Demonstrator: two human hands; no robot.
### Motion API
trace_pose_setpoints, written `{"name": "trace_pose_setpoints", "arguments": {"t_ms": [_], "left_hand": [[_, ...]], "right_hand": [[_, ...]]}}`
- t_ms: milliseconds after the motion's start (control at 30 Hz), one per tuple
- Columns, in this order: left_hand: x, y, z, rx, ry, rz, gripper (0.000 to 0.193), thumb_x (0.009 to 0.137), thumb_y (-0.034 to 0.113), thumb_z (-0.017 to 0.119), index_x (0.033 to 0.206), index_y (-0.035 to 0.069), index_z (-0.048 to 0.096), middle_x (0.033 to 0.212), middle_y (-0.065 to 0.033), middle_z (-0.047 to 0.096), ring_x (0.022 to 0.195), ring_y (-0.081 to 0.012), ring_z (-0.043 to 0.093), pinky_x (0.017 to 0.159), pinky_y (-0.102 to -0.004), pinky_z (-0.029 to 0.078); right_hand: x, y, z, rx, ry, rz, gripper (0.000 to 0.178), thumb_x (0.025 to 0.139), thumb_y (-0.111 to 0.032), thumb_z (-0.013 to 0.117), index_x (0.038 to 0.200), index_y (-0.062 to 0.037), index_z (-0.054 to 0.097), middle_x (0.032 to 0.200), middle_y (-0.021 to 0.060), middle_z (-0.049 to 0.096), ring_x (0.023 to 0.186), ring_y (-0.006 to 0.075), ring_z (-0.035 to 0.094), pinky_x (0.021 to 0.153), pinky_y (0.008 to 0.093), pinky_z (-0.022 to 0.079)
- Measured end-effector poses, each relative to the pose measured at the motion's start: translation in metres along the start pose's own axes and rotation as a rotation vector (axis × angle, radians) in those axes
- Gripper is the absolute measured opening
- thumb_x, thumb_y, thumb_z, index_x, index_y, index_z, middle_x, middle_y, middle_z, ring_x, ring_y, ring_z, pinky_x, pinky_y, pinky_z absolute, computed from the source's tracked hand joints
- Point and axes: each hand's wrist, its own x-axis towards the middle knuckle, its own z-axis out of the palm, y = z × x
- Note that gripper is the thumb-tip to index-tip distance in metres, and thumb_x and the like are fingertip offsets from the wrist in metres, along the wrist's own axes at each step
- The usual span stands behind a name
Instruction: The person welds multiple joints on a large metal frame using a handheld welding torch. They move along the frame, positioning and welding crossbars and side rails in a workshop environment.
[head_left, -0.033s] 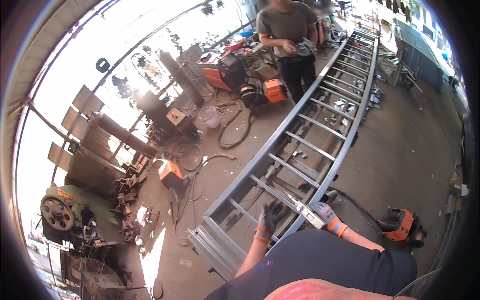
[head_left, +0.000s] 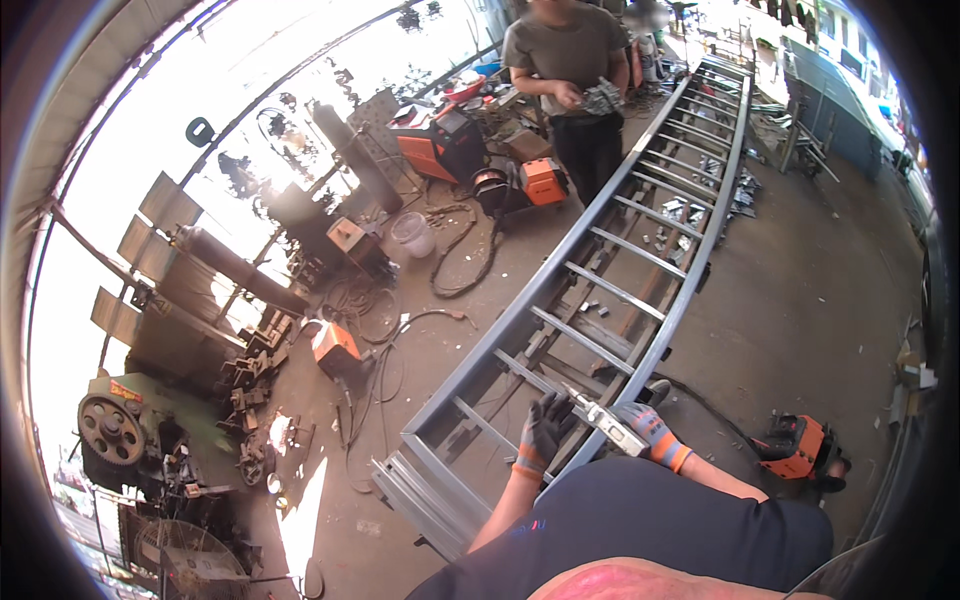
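My right hand, in a grey glove with an orange cuff, is closed on a welding gun with a white, boxy body. Its narrow metal nozzle points up and to the left, over the near end of a grey metal ladder-like frame. My left hand, in a dark glove, is beside the nozzle tip with its fingers apart, above the frame's near rungs. I cannot make out whether it touches the frame. The frame stretches away to the far right, with several crossbars between two long rails.
A person stands left of the frame's far half, holding grey metal pieces. Orange-black machines sit to the right and left, with cables across the floor. A white bucket and a green machine with a wheel are left.
The view has shifted slightly, so the surroundings sit a little further left. My left hand has come slightly nearer the nozzle. The welding gun is still in my right hand.
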Motion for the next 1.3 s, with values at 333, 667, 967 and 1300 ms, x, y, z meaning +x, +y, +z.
{"name": "trace_pose_setpoints", "arguments": {"t_ms": [333,667,967,1300], "left_hand": [[0.039,-0.038,0.068,0.073,0.11,-0.08,0.055,0.108,0.054,0.063,0.129,0.003,0.066,0.112,-0.0153,0.074,0.104,-0.0305,0.072,0.094,-0.0462,0.061],[0.008,-0.046,0.091,-0.098,0.153,0.029,0.051,0.108,0.053,0.064,0.114,0.002,0.066,0.094,-0.0148,0.075,0.082,-0.0286,0.073,0.077,-0.0422,0.06],[0.025,-0.078,0.078,0.478,0.228,0.308,0.068,0.104,0.066,0.061,0.121,0.001,0.07,0.099,-0.0136,0.077,0.091,-0.0271,0.074,0.084,-0.0413,0.06],[-0.023,-0.102,0.021,-0.273,0.564,0.341,0.053,0.106,0.056,0.065,0.13,0.009,0.066,0.112,-0.0098,0.073,0.103,-0.0245,0.07,0.087,-0.0414,0.057]], "right_hand": [[-0.01,-0.043,-0.027,0.27,0.099,0.025,0.054,0.093,-0.03,0.068,0.141,-0.0064,0.065,0.13,0.0202,0.072,0.121,0.0424,0.067,0.105,0.0504,0.052],[-0.038,-0.048,-0.028,0.5,0.008,0.175,0.053,0.094,-0.023,0.08,0.141,-0.0032,0.065,0.13,0.0182,0.073,0.12,0.0377,0.07,0.1,0.0437,0.055],[-0.046,-0.018,-0.047,0.334,0.006,-0.03,0.051,0.097,-0.015,0.076,0.145,-0.0042,0.062,0.136,0.0182,0.07,0.123,0.0361,0.069,0.102,0.0433,0.055],[-0.063,0.001,-0.087,0.334,-0.039,0.31,0.048,0.09,-0.006,0.081,0.135,-0.0016,0.066,0.1,0.004,0.074,0.086,0.0116,0.068,0.076,0.0308,0.057]]}}
